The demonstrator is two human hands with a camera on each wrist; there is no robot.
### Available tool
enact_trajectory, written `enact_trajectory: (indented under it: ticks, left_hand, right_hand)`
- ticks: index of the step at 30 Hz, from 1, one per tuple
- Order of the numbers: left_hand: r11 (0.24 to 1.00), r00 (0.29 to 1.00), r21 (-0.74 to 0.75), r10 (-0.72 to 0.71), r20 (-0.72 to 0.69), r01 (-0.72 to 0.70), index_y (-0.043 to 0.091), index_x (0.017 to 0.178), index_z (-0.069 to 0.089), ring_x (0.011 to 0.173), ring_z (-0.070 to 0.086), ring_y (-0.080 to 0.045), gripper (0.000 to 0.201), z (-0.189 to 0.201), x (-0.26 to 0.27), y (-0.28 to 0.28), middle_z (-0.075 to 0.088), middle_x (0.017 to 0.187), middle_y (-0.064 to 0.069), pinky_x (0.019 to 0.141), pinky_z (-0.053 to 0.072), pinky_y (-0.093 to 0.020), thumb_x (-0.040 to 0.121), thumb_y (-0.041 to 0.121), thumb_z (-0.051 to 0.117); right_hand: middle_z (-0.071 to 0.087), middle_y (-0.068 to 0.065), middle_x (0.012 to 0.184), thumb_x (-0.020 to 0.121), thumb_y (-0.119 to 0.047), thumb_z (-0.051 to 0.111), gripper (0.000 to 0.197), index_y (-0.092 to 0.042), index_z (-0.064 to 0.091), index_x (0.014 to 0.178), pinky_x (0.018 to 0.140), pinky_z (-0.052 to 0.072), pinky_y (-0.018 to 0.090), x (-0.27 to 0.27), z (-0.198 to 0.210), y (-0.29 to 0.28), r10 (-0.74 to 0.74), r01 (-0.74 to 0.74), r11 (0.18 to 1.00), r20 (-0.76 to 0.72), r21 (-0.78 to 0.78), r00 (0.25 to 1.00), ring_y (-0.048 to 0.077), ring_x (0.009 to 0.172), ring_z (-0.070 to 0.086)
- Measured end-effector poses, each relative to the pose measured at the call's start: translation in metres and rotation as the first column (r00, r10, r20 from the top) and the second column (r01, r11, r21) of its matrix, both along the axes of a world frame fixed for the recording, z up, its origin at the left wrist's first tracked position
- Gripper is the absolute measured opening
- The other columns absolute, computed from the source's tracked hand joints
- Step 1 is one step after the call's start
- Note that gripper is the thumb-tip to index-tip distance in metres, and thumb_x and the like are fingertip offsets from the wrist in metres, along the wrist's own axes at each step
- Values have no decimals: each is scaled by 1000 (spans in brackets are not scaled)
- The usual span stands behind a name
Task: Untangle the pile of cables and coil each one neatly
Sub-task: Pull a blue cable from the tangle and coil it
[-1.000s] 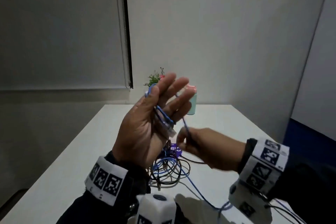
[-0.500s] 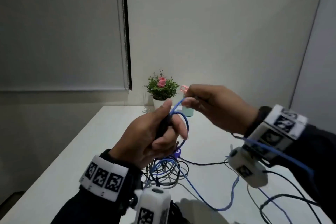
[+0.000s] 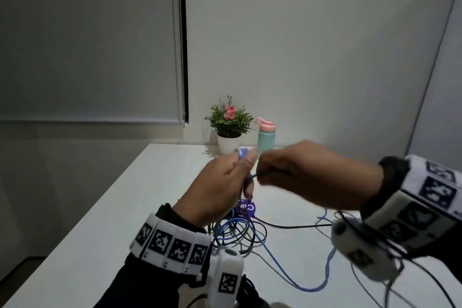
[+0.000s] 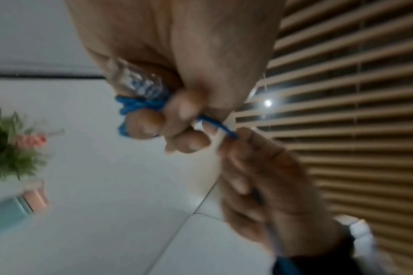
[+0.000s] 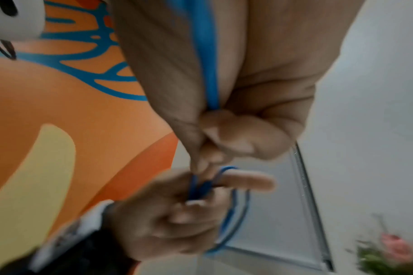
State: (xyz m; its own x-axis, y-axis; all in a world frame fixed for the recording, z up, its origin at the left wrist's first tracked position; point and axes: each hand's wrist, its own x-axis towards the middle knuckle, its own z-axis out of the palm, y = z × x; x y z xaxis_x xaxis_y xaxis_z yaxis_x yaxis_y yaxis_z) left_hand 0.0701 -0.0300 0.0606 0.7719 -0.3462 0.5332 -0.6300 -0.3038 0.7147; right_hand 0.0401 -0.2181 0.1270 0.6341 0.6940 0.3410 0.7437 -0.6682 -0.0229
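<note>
Across the white worktop (image 3: 155, 197), ordered from largest item to smallest: the surface carries a loose pile of cables (image 3: 235, 230), black and blue strands still crossed over one another, lying just below and slightly nearer the person than the 2 raised hands. At the far edge stand a potted plant (image 3: 228, 130) and a mint bottle (image 3: 266, 137) with a pink cap, well apart from the work.

The left hand (image 3: 217, 190) is curled round several turns of the blue cable (image 4: 139, 105); the left wrist view shows its clear plug (image 4: 137, 81) held against the palm beside those turns. The right hand (image 3: 307, 175) is closed, pinching the same cable just beside the left hand's fingertips; the right wrist view shows the strand running up through its palm.

Key relation: the short taut span between the 2 hands lies roughly left to right, while the free length (image 3: 310, 287) trails down from the right hand to the worktop and back toward the pile. The right hand is therefore the nearer to the slack, and the next turn probably calls for it to feed cable over the left hand's bundle. 1 coil is begun; the rest appears unsorted.
</note>
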Motion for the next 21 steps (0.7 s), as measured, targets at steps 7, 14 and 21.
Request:
enact_trajectory:
  ticks: [7,14,21]
  left_hand:
    - [777,659,-282,-627,-416,563,13,76,73,37,21,-8,31,4,-4,17,28,45,8,42,24,-18,90,38,63]
    - [304,653,-893,-758,-16,332,6,105,77,39,49,-3,41,19,0,28,62,56,7,44,39,-16,99,26,42]
    - [902,996,-432,20,82,17,36,130,54,102,72,-8,29,8,-1,-2,68,126,19,86,53,-17,105,25,44]
  right_hand:
    - [51,1,57,80,-43,75,22,-25,63,83,42,44,22,4,14,-5,75,-16,975,-259,222,963,8,42,45]
    - [61,-15,67,97,-25,55,6,-31,55,95,52,54,25,20,-11,-3,-139,145,989,-287,-1,948,11,48,63]
    - [60,-11,76,96,-22,58,5,-22,53,99,60,53,22,-8,-39,20,72,-24,989,-332,146,941,6,61,62]
